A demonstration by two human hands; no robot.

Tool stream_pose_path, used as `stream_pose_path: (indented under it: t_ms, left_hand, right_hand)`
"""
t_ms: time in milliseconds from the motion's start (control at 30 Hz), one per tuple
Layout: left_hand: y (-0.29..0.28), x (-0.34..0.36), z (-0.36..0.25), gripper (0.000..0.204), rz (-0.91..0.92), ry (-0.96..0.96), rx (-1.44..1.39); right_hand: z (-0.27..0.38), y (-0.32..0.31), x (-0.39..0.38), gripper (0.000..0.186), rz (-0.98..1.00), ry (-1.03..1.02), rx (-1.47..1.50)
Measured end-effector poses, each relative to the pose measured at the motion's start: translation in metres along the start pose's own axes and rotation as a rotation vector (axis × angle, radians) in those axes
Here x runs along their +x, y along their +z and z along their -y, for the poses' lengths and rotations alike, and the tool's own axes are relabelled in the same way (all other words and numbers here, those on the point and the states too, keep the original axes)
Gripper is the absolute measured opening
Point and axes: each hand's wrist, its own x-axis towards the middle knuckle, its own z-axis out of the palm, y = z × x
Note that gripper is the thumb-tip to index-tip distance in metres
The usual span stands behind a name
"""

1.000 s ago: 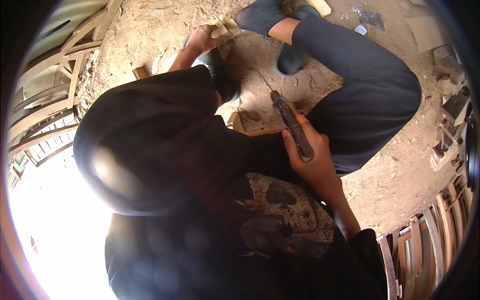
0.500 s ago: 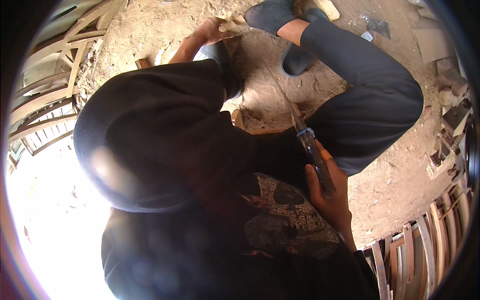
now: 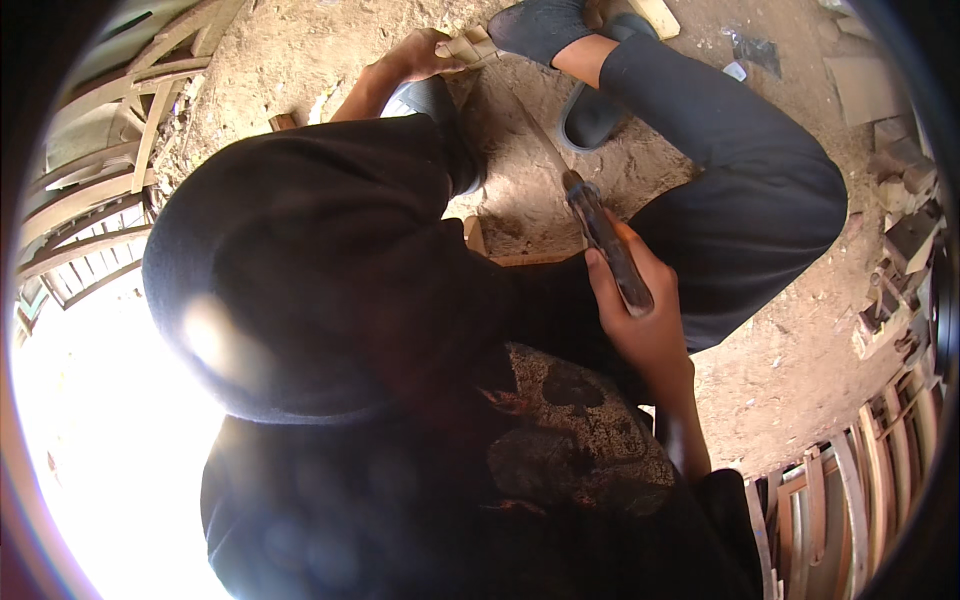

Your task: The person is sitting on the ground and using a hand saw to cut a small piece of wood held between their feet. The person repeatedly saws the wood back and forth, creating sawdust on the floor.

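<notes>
Head view, and here's the pale wooden piece (image 3: pixel 470 47), up at the far side of the dirt floor, between the left hand (image 3: pixel 418 56) and the foot in the dark sock (image 3: pixel 540 32). Left fingers are curled around its left end, mostly closed; whether the thumb meets them underneath, I can't tell. Nearer the torso than the piece and off to its right, the right hand (image 3: pixel 645 295) has its fingers wrapped snugly round the dark handle of a long-bladed tool (image 3: pixel 607 243), seemingly a saw. And there's the change: half a second ago that handle was back by the torso, now it's pushed out toward the piece, which has stayed put! Looks like a forward stroke, with the wood well steadied. Blade touching wood? Too faint at the tip to call.
</notes>
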Motion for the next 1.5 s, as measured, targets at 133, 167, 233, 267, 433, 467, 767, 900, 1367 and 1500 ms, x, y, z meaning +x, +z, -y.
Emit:
stream_pose_path:
  t_ms: [133,167,233,267,433,467,767,900,1367,1500]
  left_hand:
    - [-0.005,-0.007,0.001,0.064,-0.006,-0.014,-0.008]
    - [-0.001,-0.005,0.005,0.064,-0.003,-0.009,-0.002]
    - [0.006,-0.002,0.017,0.053,-0.058,0.009,0.009]
    - [0.004,0.002,0.01,0.06,-0.026,0.002,0.014]
    - [0.002,0.0,0.005,0.066,-0.025,-0.015,-0.015]
    - [0.0,-0.001,0.004,0.064,-0.025,-0.025,-0.004]
    - [0.002,-0.01,-0.001,0.056,-0.073,0.01,0.003]
    - [0.006,-0.009,0.003,0.055,-0.102,0.028,-0.024]
    - [0.012,-0.014,0.003,0.057,-0.196,0.0,0.006]
    - [0.015,-0.011,0.004,0.059,-0.206,-0.004,0.027]
  right_hand:
    - [0.003,-0.008,-0.025,0.04,-0.033,-0.017,0.006]
    - [0.005,-0.013,-0.037,0.039,-0.059,-0.015,0.011]
    - [0.006,-0.011,-0.029,0.04,-0.051,0.007,0.046]
    - [0.003,-0.004,-0.015,0.04,-0.06,-0.01,0.063]
    - [0.001,0.011,0.021,0.035,-0.007,0.01,0.079]
    - [0.002,0.011,0.021,0.034,-0.011,-0.005,0.072]
    - [0.0,0.007,0.03,0.036,-0.057,-0.081,0.069]
    - [-0.01,0.022,0.051,0.036,-0.038,-0.064,0.03]
    - [-0.005,0.006,0.056,0.034,-0.002,-0.033,0.044]
    - [-0.009,0.006,0.058,0.033,-0.012,-0.06,0.062]
